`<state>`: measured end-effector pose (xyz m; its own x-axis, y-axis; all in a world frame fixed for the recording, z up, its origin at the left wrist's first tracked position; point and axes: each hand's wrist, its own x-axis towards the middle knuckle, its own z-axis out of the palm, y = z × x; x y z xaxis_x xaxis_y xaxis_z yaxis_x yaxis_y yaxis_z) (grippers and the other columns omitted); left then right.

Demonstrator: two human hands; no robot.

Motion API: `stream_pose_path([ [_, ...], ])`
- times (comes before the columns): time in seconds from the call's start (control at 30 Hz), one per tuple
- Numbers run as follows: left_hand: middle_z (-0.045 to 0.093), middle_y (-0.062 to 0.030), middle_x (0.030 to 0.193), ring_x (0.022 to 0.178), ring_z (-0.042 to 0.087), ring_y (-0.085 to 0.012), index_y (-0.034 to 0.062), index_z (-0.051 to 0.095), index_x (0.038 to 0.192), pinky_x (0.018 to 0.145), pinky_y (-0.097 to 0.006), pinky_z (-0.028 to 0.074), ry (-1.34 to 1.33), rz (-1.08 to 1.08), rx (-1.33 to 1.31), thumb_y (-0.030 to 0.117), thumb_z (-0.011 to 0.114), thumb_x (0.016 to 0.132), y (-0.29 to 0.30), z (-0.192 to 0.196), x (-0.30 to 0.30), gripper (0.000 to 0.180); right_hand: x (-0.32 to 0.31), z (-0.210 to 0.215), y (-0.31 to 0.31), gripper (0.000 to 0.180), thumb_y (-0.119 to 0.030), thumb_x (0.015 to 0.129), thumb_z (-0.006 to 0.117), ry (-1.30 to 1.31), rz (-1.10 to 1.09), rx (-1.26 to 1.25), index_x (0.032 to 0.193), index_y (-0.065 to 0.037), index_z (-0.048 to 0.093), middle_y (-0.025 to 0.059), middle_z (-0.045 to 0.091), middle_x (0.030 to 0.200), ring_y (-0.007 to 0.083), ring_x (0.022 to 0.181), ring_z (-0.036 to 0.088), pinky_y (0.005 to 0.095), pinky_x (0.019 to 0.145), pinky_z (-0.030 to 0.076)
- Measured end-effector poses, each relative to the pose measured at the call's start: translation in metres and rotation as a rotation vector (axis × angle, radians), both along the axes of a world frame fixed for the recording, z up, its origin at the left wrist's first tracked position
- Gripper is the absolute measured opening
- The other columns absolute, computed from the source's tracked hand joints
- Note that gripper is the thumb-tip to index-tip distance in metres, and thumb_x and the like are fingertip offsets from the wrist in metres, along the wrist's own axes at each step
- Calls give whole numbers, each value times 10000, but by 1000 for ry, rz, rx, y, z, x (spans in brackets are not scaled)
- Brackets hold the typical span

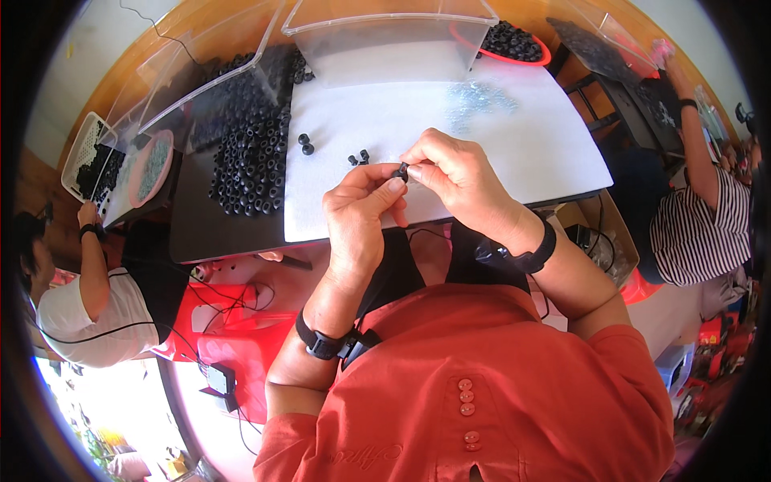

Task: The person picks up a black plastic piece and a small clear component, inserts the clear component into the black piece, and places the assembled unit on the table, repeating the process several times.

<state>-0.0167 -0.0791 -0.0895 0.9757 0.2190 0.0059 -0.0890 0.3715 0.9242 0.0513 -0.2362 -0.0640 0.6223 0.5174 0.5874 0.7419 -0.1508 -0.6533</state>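
Close together over the front part of the white sheet [530,165], both my hands meet at one small black part [401,172]. My left hand [359,210] pinches it between thumb and fingers. The thumb and forefinger of my right hand [464,178] close on its upper end, hiding much of it. Just beyond my left fingers lie a few small black pieces [359,158]. Two rounder black pieces [306,145] sit farther left. Small clear bluish pieces [479,100] are scattered on the sheet beyond my right hand.
Many black ring-like parts [250,165] are heaped left of the sheet, by a tilted clear bin [221,84]. Another clear bin [385,52] and a red bowl [548,55] of black parts stand at the back. Co-workers sit at left [96,309] and right [707,225].
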Motion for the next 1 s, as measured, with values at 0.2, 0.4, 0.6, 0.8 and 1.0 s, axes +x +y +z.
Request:
stream_pose_path([
  [0.2, 672, -110, 828, 643, 621, -153, -80, 657, 1041, 533, -266, 508, 18, 0, 27, -7, 678, 905, -3, 0, 0, 156, -7, 6, 5, 179, -118, 740, 695, -398, -151, -213, 826, -46, 556, 108, 579, 816, 305, 707, 611, 395, 564, 501],
  [0.4, 675, -105, 819, 640, 619, -145, -72, 661, 1027, 528, -258, 505, 27, 4, 57, -9, 694, 890, -4, 2, -4, 154, -2, 16, 4, 118, -5, 789, 631, -395, -70, -246, 834, -37, 527, 91, 570, 777, 306, 697, 607, 386, 570, 474],
  [0.6, 683, -120, 828, 658, 636, -155, -67, 662, 1040, 521, -257, 510, -1, -12, 69, -13, 686, 899, -2, -2, -3, 153, 6, 9, -6, 47, 10, 861, 614, 261, 89, -117, 828, 3, 582, 53, 612, 716, 105, 655, 538, 278, 603, 442],
  [0.8, 681, -115, 825, 645, 624, -150, -67, 664, 1036, 510, -255, 497, -7, -26, 65, -16, 681, 901, -2, 0, -1, 146, -1, 2, -2, 48, 28, 840, 606, 179, 35, 10, 838, -13, 582, 57, 608, 751, 134, 658, 559, 293, 590, 447],
  [1.0, 674, -84, 813, 639, 598, -118, -59, 667, 1016, 520, -234, 486, -17, -29, 51, 7, 697, 887, -4, -2, -3, 148, -19, 8, 3, 198, -100, 737, 690, -554, -173, -281, 854, -57, 536, 95, 579, 785, 308, 706, 621, 416, 567, 502],
])
